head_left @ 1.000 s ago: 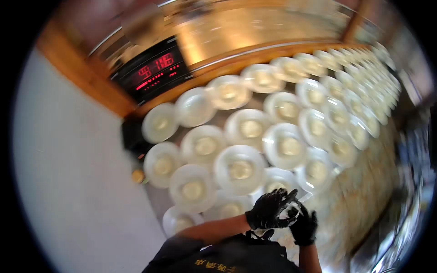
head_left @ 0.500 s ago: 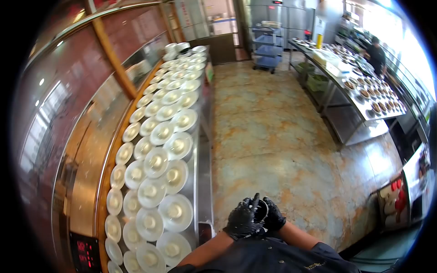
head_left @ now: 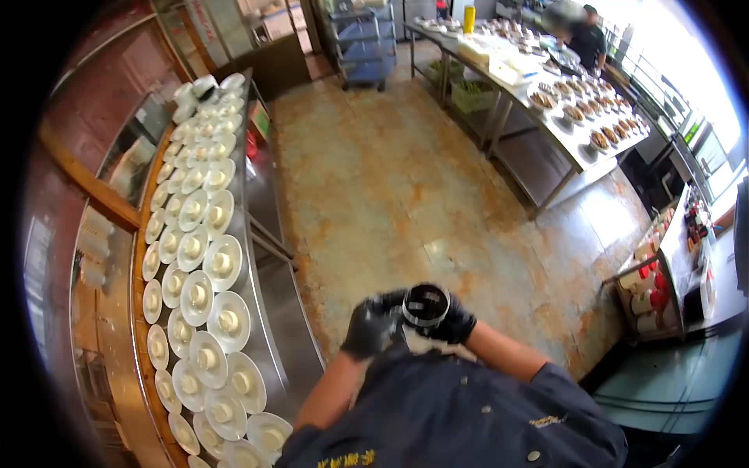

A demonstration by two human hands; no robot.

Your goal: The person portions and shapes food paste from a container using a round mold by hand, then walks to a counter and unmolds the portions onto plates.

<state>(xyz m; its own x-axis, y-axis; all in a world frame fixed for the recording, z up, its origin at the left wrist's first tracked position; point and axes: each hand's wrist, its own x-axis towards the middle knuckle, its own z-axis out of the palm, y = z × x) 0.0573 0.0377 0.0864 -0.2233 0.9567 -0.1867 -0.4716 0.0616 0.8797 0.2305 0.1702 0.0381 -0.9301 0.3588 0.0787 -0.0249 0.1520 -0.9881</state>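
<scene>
Both of my hands wear black gloves and are raised in front of my chest. Between them is a round black cup (head_left: pixel 427 305), its dark inside and pale, whitish-streaked rim facing up. My right hand (head_left: pixel 454 323) is wrapped round the cup's right side. At its left rim, my left hand (head_left: pixel 370 326) is closed against the cup, fingers curled and partly hidden behind it. White smears mark the left glove.
On my left, a long steel counter (head_left: pixel 273 343) carries rows of white plates (head_left: pixel 208 358), each with a pale round piece. Dishes of brown food (head_left: pixel 573 115) stand on the steel table (head_left: pixel 538 156) at right, a person (head_left: pixel 587 43) behind it. A blue cart (head_left: pixel 365 47) stands ahead.
The view has tilted down and turned right. The cup has come up and tipped so its opening shows fully, and my left hand has shifted from over it to its left side.
</scene>
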